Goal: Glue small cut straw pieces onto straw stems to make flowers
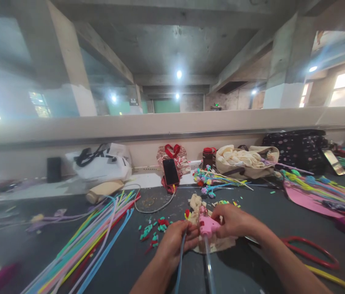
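- The work looks partway along: beyond the right hand (232,220), toward the wall, stems with small coloured heads (204,179) lie gathered and appear done.
- Much seems left: out to the left of the left hand (179,237), a thick bundle of stems (89,249) shows no heads, and nearer that hand lie loose green and red pieces (145,232).
- The piece in hand looks unfinished; a small red-and-yellow bit (187,214) sits at the left fingertips, though whether it is joined to the stem I cannot tell.
- The left fingers are closed on a blue stem (180,261); its long axis runs from the grip down toward the wearer, the lower end slightly left.
- The right fingers are clamped on a pink glue gun (208,227), just right of the left fingertips and above a cream cloth (226,245).
- The gun points away from the wearer, a clear glue stick (209,263) trailing back from its rear.
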### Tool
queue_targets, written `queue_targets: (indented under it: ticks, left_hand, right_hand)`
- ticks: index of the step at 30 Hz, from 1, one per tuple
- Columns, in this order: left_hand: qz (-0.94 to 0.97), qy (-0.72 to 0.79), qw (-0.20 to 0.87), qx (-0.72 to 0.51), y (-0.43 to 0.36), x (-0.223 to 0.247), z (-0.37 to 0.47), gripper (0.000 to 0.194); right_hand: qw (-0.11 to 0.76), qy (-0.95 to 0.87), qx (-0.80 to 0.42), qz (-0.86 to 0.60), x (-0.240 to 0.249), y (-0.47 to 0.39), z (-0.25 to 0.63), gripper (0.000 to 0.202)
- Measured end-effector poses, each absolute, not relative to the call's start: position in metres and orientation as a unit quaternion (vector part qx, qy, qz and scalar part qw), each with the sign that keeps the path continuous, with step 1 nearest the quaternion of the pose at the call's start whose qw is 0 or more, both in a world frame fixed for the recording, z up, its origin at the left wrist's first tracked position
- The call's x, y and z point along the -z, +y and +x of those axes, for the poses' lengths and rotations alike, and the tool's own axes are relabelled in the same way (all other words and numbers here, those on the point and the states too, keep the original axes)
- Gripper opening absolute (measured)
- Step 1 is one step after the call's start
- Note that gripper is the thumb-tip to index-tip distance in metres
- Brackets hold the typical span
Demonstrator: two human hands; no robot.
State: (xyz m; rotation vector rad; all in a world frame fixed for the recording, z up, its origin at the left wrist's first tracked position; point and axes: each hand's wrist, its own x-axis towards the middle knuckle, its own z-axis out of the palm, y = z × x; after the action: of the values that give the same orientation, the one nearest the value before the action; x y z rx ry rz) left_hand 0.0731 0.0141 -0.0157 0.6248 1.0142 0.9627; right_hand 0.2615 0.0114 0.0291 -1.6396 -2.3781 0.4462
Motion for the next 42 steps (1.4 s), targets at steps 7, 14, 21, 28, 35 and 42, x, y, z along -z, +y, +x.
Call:
queue_targets:
  ticks: [7, 14, 21, 28, 35, 42]
  left_hand:
    - [0.297, 0.467, 0.718, -0.422, 0.015, 0.017, 0.074, 0.01]
    - [0.31, 0.459, 0.712, -0.433, 0.01, 0.014, 0.074, 0.011]
    - [0.319, 0.46, 0.708, -0.431, 0.01, 0.013, 0.074, 0.01]
    - [0.332, 0.459, 0.702, -0.432, 0.007, 0.01, 0.073, 0.01]
    - [0.372, 0.41, 0.682, -0.478, 0.007, 0.002, 0.065, 0.024]
    - [0.31, 0.39, 0.703, -0.508, 0.007, -0.017, 0.049, 0.026]
  right_hand:
    - [0.263, -0.703, -0.416, -0.513, -0.034, 0.021, 0.289, 0.016]
    - [0.394, -0.62, -0.483, -0.476, -0.03, 0.031, 0.305, 0.025]
    - [0.513, -0.579, -0.502, -0.387, -0.036, 0.03, 0.304, 0.035]
    - [0.618, -0.48, -0.575, -0.239, -0.038, 0.022, 0.299, 0.029]
    - [0.604, -0.468, -0.606, -0.221, -0.035, 0.022, 0.287, 0.031]
    - [0.576, -0.476, -0.609, -0.266, -0.03, 0.019, 0.271, 0.033]
